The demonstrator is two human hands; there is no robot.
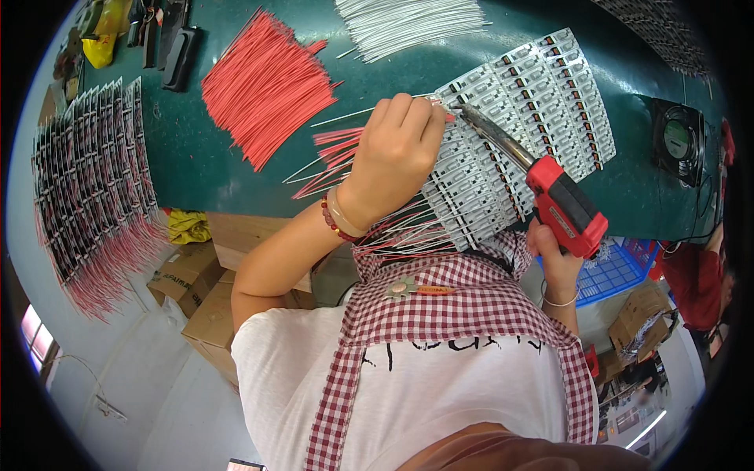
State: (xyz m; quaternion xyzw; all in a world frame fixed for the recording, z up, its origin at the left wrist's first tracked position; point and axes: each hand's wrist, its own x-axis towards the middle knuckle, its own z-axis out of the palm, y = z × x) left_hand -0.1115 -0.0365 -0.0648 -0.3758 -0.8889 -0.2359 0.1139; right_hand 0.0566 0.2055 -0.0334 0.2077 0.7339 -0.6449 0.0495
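My right hand (550,253) grips a red and black soldering gun (567,206), its metal shaft slanting up to the left. The tip rests at the far left edge of a panel of small grey circuit boards (514,118). Close beside the tip, my left hand (398,149) is closed in a pinch on a wire, whose red end pokes out at the fingertips; the grip itself is mostly hidden. Red and white wires (334,157) stick out to the left from under this hand. More attached wires (408,229) trail off the panel's near left side.
A heap of red wires (267,86) and a bundle of white wires (412,25) lie on the green table (184,157). Finished-looking wired panels (98,188) hang at the left. A black fan-like device (678,141) stands right. Cardboard boxes (212,314) and a blue crate (609,275) sit below.
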